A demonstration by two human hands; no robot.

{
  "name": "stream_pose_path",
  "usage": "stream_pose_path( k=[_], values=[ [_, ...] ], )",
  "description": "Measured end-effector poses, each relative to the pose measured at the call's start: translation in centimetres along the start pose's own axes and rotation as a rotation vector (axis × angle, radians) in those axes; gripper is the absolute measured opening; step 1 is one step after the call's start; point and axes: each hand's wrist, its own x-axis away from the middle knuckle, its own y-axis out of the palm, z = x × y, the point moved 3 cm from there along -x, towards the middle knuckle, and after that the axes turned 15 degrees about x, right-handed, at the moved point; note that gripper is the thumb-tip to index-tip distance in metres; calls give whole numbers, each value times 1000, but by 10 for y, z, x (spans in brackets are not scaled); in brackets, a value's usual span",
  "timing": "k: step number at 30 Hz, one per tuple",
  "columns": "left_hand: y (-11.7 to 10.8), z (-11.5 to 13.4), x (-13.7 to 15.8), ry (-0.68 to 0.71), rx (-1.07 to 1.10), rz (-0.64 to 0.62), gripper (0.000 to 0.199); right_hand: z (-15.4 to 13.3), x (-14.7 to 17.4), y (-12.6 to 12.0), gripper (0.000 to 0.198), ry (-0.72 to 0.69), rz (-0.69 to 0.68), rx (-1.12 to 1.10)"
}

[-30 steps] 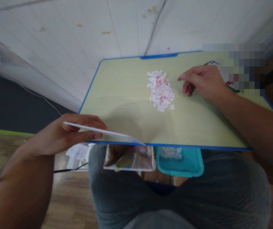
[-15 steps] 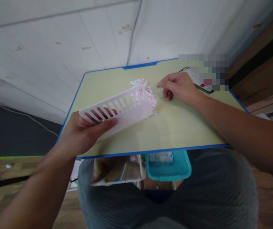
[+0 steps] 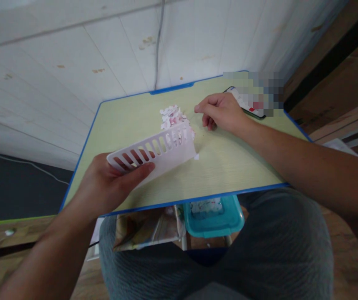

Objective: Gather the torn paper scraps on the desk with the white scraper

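Observation:
My left hand (image 3: pixel 112 179) grips one end of a white slotted plastic tray (image 3: pixel 169 156), thumb on the near side and fingers behind the slots. The tray stands tilted on its edge above the table. Its far end is against a heap of torn white paper scraps (image 3: pixel 172 116), some with pink marks, and hides part of it. One loose scrap lies by the tray's lower corner. My right hand (image 3: pixel 221 110) is just right of the heap, its fingers curled in and the thumb near the index fingertip; whether anything is between them is hidden.
The pale table (image 3: pixel 225 166) has a blue rim. A phone (image 3: pixel 244 102) lies behind my right hand, partly blurred out. Below the front edge are a turquoise container (image 3: pixel 233 223) with paper scraps in it and a patterned packet (image 3: pixel 154 229). A wall (image 3: pixel 110 50) stands behind.
The tray's far end has come down and nearer to me, so more of the paper heap shows behind it. My right hand keeps its curled pose. The view has shifted slightly.

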Motion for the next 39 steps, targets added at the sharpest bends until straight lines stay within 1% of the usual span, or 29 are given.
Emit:
stream_pose_path(
  k=[5, 9, 13, 17, 20, 23, 25, 26, 28, 30, 32, 34, 36, 39],
  values=[
    [-1, 0, 15, -35, 115, -108, 11, 2, -4, -6, 36, 12, 59, 5],
    [0, -6, 31, -137, 231, -214, 10, 6, -8, -5, 38, 26, 53, 18],
    [-1, -13, 41, -182, 270, -283, 13, 9, -9, -5, 37, 24, 44, 23],
    [1, -14, 41, -206, 304, -304, 22, 9, -7, -5, 36, 10, 12, 41],
    [8, -8, 37, -227, 355, -330, 18, 6, -3, -2, 34, -21, -12, 68],
    [12, -1, 35, -246, 397, -363, 17, 0, 3, 0, 33, -65, -3, 86],
    [9, 0, 34, -229, 388, -317, 18, -4, 6, -1, 39, -86, 17, 99],
    [5, 0, 33, -202, 366, -261, 19, -6, 7, -1, 42, -92, 29, 107],
    [-6, -2, 30, -140, 296, -98, 21, -7, 9, -2, 43, -97, 47, 125],
    [-17, -6, 27, -94, 257, 104, 24, -5, 9, -2, 41, -101, 51, 137],
    [-27, -11, 25, -89, 255, 309, 24, -2, 8, -1, 40, -108, 46, 140],
    [-32, -17, 25, -110, 269, 449, 20, 2, 7, 1, 39, -115, 39, 138],
    [-34, -23, 24, -149, 273, 489, 18, 5, 7, 2, 39, -115, 32, 137],
    [-36, -35, 23, -184, 265, 476, 24, 7, 7, 3, 37, -107, 28, 132]
  ],
)
